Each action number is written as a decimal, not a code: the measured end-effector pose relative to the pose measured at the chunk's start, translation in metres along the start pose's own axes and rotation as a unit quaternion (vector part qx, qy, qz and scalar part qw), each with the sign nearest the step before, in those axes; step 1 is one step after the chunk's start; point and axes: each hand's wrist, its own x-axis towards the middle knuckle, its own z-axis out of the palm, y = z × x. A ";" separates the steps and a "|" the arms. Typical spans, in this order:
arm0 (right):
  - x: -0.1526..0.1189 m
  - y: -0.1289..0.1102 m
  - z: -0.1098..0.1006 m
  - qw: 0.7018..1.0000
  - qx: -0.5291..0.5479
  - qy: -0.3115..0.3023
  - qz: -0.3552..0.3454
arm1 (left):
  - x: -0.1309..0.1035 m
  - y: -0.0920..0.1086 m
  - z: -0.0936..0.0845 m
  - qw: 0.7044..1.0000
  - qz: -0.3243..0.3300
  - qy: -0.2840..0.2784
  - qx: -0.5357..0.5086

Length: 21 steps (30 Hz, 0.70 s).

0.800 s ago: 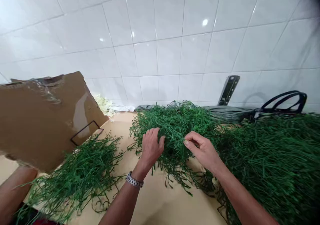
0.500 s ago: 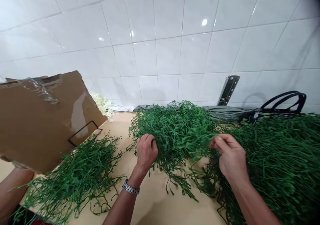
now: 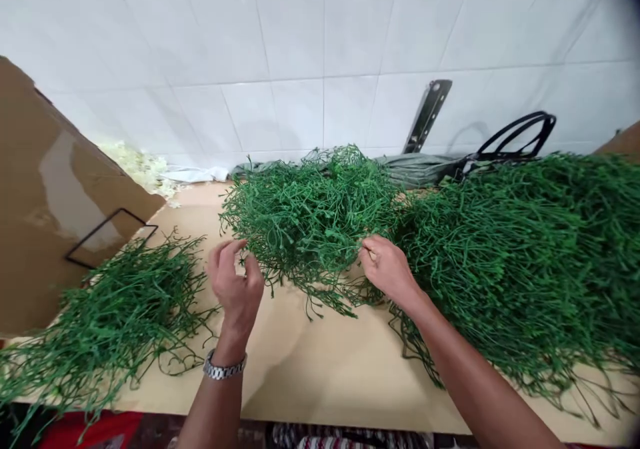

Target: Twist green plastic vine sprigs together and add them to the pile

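Just past the near edge of the tabletop [image 3: 320, 386], I can make out striped fabric [image 3: 330, 441] low in my view. A metal-banded watch [image 3: 223, 368] circles the left wrist. The left hand [image 3: 235, 279] hovers just beside the near left of the middle pile of green stems [image 3: 315, 209], its grip spread, thumb apart from the curled fingers. The right hand [image 3: 389, 269] is at the near right edge of that pile; stems crowd its fingertips, so I cannot tell whether its grip is pinching one.

The middle pile lies on the tabletop, between the looser left pile [image 3: 130, 309] and the far larger right pile [image 3: 520, 256], which nearly meets it. Beyond the left pile, I see a tilted cardboard piece [image 3: 30, 202] with a black wire frame [image 3: 93, 234] against its lower part.

Farther back lie pale blossoms [image 3: 137, 166], a white cloth [image 3: 197, 174] and a grey-green cloth [image 3: 423, 169]. A perforated metal strip [image 3: 429, 116] leans at the tiled wall [image 3: 320, 29], with black looped handles [image 3: 543, 116] to its right.
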 end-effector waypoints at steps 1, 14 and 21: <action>-0.001 0.001 0.000 1.000 -0.001 -0.007 0.005 | -0.004 0.008 -0.004 0.999 0.048 0.018 -0.004; -0.055 -0.014 -0.021 0.979 -0.190 -0.064 -0.043 | 0.028 0.054 0.078 0.894 0.285 -0.342 0.038; -0.048 -0.016 0.023 0.953 -0.221 -0.201 -0.038 | 0.035 0.028 0.086 0.905 0.250 -0.344 0.019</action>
